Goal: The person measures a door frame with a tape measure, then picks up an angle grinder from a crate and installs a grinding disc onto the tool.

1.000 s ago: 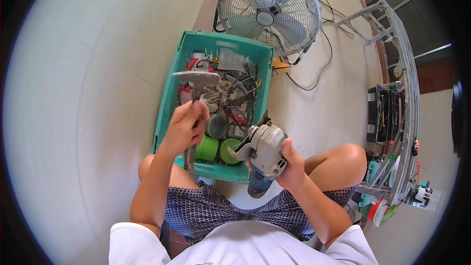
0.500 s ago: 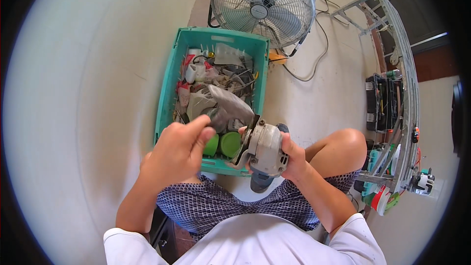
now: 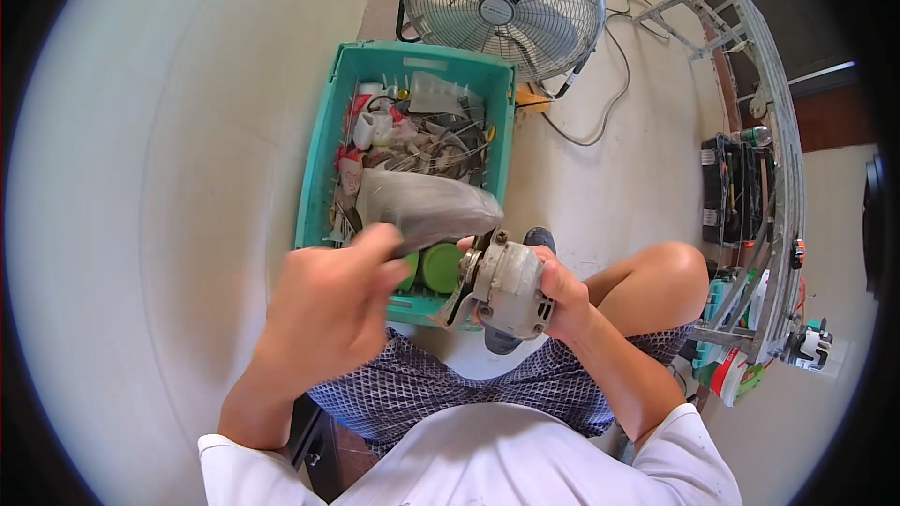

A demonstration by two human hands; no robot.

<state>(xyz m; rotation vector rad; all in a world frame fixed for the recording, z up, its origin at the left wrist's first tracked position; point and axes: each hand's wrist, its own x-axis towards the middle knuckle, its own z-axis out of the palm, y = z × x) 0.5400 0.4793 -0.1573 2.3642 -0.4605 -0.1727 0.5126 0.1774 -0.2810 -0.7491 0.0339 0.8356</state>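
Observation:
My right hand (image 3: 560, 298) is wrapped round the grey head of an angle grinder (image 3: 514, 289), held above the near edge of a teal crate. The grinder's spindle side and guard face left. A grey, flat, disc-like piece (image 3: 427, 211), smeared by motion, reaches from the grinder's upper edge toward my left hand (image 3: 328, 305). Thumb and forefinger of that hand are closed at the piece's near-left end. Whether the piece is joined to the grinder, I cannot tell. Two green round lids or cups, one a green cup (image 3: 441, 268), lie in the crate below.
The teal crate (image 3: 310, 164) holds cables, bags and mixed hardware. Behind it stands a large metal floor fan (image 3: 497, 9), its cord (image 3: 623, 84) trailing over the floor. A metal ladder (image 3: 773, 131) lies along the right, with a black tool bin (image 3: 722, 192) beside it.
The grey piece has swung lower and flatter, its broad side now showing more. My left hand has shifted slightly down, and the grinder has tilted a little in my right hand.

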